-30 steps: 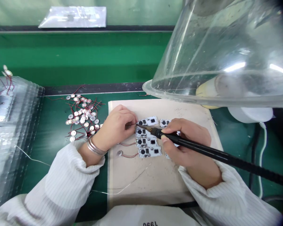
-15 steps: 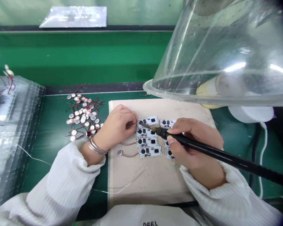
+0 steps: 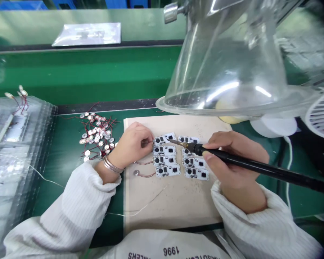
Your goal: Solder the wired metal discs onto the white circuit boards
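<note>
Several small white circuit boards (image 3: pixel 166 160) lie in two columns on a beige work mat (image 3: pixel 175 201). My left hand (image 3: pixel 132 144) rests at the mat's left edge, fingers pinched on a thin wire at the edge of the top left board. My right hand (image 3: pixel 232 158) grips a black soldering iron (image 3: pixel 259 167); its tip hovers over the top row of boards, a little right of my left fingers. A small metal disc on red wires (image 3: pixel 136 173) lies left of the bottom board. A thin strand of solder wire (image 3: pixel 145 207) trails across the mat.
A pile of metal discs with red wires (image 3: pixel 95 135) lies on the green bench left of the mat. Stacked clear trays (image 3: pixel 13 144) stand at far left. A clear fume hood (image 3: pixel 232 61) hangs over the mat's far right; a white fan (image 3: pixel 322 115) is beside it.
The soldering iron's tip has drawn back to the right, away from my left fingers. My right hand shifted right, uncovering the right column of boards. The view has tilted up slightly.
</note>
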Demonstrator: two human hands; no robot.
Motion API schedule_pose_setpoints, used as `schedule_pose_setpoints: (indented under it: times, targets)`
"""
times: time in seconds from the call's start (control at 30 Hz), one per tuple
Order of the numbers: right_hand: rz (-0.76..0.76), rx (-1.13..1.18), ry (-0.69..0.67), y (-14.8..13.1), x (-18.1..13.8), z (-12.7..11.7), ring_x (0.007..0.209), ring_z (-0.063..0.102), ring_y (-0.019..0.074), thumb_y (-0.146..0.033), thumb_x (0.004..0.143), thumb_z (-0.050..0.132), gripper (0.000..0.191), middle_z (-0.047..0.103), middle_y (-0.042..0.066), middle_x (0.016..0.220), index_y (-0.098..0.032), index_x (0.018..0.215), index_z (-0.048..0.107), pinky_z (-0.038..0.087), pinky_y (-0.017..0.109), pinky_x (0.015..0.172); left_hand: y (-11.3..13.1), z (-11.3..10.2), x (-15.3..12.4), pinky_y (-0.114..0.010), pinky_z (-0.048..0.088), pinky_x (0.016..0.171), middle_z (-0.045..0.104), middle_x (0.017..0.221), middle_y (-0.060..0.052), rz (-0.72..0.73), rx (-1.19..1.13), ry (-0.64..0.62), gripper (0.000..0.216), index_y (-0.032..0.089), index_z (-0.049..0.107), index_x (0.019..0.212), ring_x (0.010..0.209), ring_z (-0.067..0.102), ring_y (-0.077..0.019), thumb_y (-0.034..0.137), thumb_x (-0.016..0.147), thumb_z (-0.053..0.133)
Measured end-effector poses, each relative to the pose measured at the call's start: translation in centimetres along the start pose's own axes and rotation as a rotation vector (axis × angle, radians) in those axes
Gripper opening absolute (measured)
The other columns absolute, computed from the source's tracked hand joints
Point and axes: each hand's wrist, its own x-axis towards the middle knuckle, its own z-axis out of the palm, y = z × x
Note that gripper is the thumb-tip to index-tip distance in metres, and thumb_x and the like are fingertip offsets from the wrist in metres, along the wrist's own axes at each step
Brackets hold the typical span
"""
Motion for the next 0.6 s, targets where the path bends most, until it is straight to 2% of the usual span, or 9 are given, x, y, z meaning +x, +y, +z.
schedule_pose_setpoints:
  times: [0.1, 0.2, 0.3, 0.4, 0.5, 0.6]
  targets:
    - [0.083, -0.004, 0.066, -0.4, -1.1, -2.0, 0.05, 0.054, 0.0158, -0.015, 0.072, 0.07, 0.014, 0.06, -0.002, 0.065, -0.025, 0.082, 0.067, 0.041, 0.033, 0.044, 0.0, 0.0, -0.1, -0.039, 0.047, 0.087, 0.069, 0.086, -0.004, -0.006, 0.041, 0.034, 0.003, 0.018, 0.063, 0.084, 0.087, 0.06, -0.0209, 0.019, 0.083, 0.061]
    - [0.14, -0.036, 0.182, -0.9, -2.7, -3.9, 0.055, 0.056, 0.0177, -0.016, 0.073, 0.072, 0.012, 0.061, -0.001, 0.068, -0.025, 0.079, 0.068, 0.041, 0.034, 0.048, 0.2, 0.4, 0.1, -0.042, 0.048, 0.09, 0.068, 0.097, -0.009, 0.005, 0.1, 0.057, 0.015, 0.016, 0.065, 0.097, 0.095, 0.059, -0.0243, 0.027, 0.088, 0.06]
    - [0.2, -0.037, 0.286, -1.4, -4.2, -6.0, 0.058, 0.056, 0.0176, -0.018, 0.073, 0.074, 0.009, 0.061, -0.001, 0.069, -0.025, 0.077, 0.069, 0.042, 0.033, 0.051, 0.2, 0.9, 0.4, -0.046, 0.047, 0.093, 0.066, 0.105, -0.012, 0.03, 0.195, 0.0, 0.028, 0.016, 0.067, 0.111, 0.101, 0.057, -0.0278, 0.033, 0.089, 0.064]
    - [0.229, -0.044, 0.414, -1.8, -5.6, -8.6, 0.061, 0.057, 0.0179, -0.019, 0.07, 0.076, 0.009, 0.062, 0.0, 0.069, -0.024, 0.074, 0.07, 0.045, 0.033, 0.054, 0.1, 1.3, 0.5, -0.046, 0.048, 0.091, 0.065, 0.106, -0.013, 0.062, 0.249, -0.036, 0.028, 0.017, 0.07, 0.113, 0.099, 0.056, -0.0278, 0.032, 0.091, 0.061]
    - [0.257, -0.084, 0.442, -2.3, -7.1, -11.1, 0.06, 0.059, 0.0187, -0.016, 0.07, 0.074, 0.009, 0.062, 0.003, 0.064, -0.025, 0.07, 0.071, 0.045, 0.032, 0.051, -0.1, 1.4, 0.4, -0.045, 0.047, 0.091, 0.066, 0.106, -0.012, 0.067, 0.232, -0.016, 0.028, 0.017, 0.07, 0.112, 0.098, 0.057, -0.0272, 0.033, 0.092, 0.058]
    - [0.303, -0.069, 0.485, -2.7, -8.8, -12.1, 0.057, 0.057, 0.0178, -0.017, 0.07, 0.073, 0.008, 0.062, 0.004, 0.065, -0.024, 0.069, 0.07, 0.04, 0.03, 0.044, 0.1, 1.2, 0.5, -0.046, 0.047, 0.093, 0.068, 0.106, -0.012, 0.05, 0.207, -0.009, 0.03, 0.017, 0.07, 0.11, 0.099, 0.058, -0.0278, 0.037, 0.092, 0.057]
